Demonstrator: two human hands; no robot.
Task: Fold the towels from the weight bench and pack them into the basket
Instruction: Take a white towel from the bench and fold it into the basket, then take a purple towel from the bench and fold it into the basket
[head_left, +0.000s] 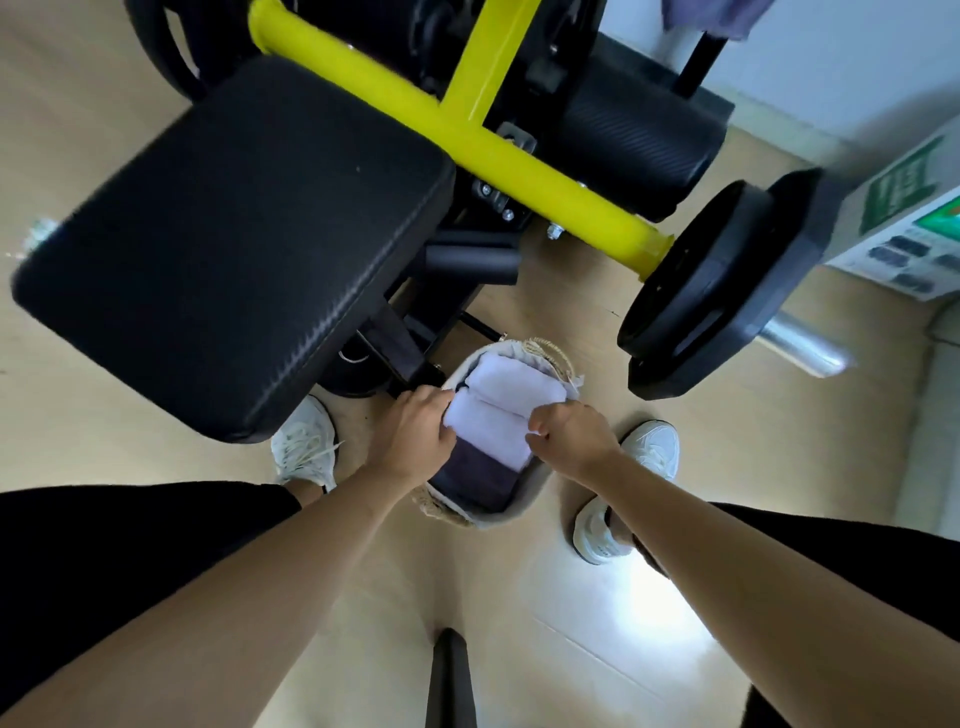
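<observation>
While the basket (536, 487) stands on the floor (519, 597) between two white shoes (306, 441), both hands hold the nearer white towel (493, 431) inside it. The left hand (415, 436) has its fingers curled round the towel's left end, and the right hand (571, 439) pinches its right end. A second white towel (514, 382) lies just behind, touching it, and a dark towel (475, 478) lies in front.

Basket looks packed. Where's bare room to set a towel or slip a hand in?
Crowded: the basket, filled by a far white towel, a nearer white towel and a dark towel, left hand and right hand gripping the nearer one's ends. Bare: the bench pad; the floor between the forearms, nearer than the basket.
</observation>
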